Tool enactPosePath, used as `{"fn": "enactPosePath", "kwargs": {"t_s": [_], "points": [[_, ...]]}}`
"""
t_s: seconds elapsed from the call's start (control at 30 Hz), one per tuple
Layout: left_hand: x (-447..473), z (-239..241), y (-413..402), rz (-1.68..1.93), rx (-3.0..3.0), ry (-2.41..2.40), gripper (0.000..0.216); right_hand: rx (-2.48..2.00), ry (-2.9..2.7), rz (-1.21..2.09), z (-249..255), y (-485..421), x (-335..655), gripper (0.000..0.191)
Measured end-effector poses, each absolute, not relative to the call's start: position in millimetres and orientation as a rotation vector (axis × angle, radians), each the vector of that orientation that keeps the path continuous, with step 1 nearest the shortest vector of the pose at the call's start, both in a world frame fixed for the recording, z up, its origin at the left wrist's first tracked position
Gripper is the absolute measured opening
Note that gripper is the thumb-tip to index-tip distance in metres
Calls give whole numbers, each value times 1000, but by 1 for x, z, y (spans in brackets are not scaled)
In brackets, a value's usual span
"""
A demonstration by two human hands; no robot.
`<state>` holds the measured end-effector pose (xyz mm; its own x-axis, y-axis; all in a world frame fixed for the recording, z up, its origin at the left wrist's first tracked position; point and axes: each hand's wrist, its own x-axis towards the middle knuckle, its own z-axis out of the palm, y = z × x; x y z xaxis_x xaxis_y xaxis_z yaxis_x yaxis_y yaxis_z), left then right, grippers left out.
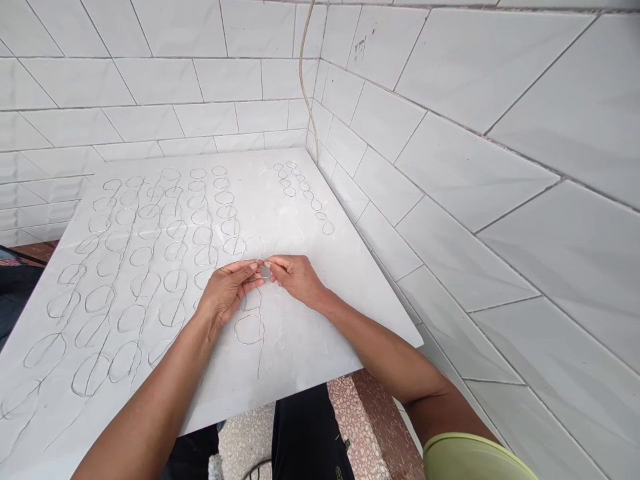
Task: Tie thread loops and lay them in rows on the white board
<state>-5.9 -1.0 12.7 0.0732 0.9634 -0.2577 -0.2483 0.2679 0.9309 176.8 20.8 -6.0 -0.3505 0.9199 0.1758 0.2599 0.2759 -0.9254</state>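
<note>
A looped wire strand [263, 327] runs along the front middle of the white table [320, 373] — left hand [227, 288] and right hand [297, 277] both pinch it, fingertips nearly meeting. Wire rings [91, 377] fill the table's left side (smaller chains [305, 190] lie far right).

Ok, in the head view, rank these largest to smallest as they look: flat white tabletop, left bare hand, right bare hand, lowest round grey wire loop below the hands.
Largest: flat white tabletop, by far
Next: left hand and right hand, too alike to split
Smallest: round grey wire loop
</note>
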Motion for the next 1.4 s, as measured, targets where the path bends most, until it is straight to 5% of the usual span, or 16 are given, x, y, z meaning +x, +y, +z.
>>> {"fn": "enactPosePath", "kwargs": {"t_s": [0.93, 1.4], "points": [[-9, 20, 1, 1160, 1016, 1169, 42, -1053, -1931, 1056, 3, 23, 185, 31], [-20, 26, 4, 1145, 1081, 1193, 23, -920, -2111, 862, 1, 19, 185, 32]]}}
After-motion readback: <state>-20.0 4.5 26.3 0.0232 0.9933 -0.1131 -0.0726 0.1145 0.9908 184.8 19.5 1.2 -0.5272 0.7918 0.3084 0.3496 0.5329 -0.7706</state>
